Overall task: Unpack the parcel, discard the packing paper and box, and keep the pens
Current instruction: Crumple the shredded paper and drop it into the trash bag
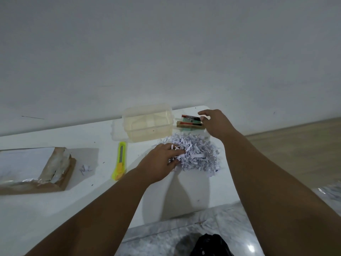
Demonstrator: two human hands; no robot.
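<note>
Pens point(190, 124): two packs, out of the parcel, lying at the far edge of the table point(92, 200), just right of the clear tub point(149, 134) and not in it. Your right grip point(215, 124) is wide, thumb and fingers spread at the packs' right end. Can't tell if it touches them yet.

Your left grip point(162, 161) is curled into the paper point(199, 154), a shredded heap in front of the tub, holding a clump.

Done, I'd say: box point(55, 172) cut open and emptied, lying at the left. The cutter point(120, 161) sits between box and heap.

Left to do: bin the paper, including one stray scrap point(84, 169) by the box; bin the box; put the pens away, probably in the tub. The black bag point(210, 244) on the floor looks like the bin. About halfway.

Writing: red, black and green print on the packs, too blurred to read. No label readable on the box.
</note>
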